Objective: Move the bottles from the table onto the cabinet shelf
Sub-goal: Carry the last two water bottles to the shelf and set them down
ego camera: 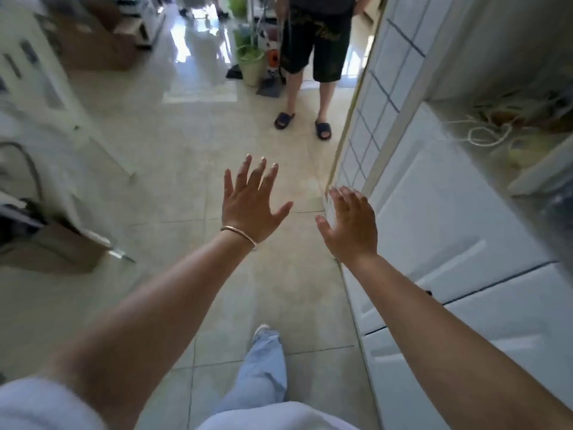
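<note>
While no bottle or tabletop showed anywhere in the blurred view, both hands reached forward empty over the tiled floor [148, 187]. A cardboard box [52, 249] sat at the floor's left edge. The left hand [252, 203], a bangle [239, 232] at its wrist, was spread with straight fingers; the right hand [352, 223], equally flat and holding nothing, hovered just beside the white cabinet [440, 218] along the floor's right edge. A bystander in sandals [313, 76] stood at the far end. Judging by this, the sensible course was to find the bottles first, then grip each upright around its body before turning to the cluttered shelf [496, 141].
</note>
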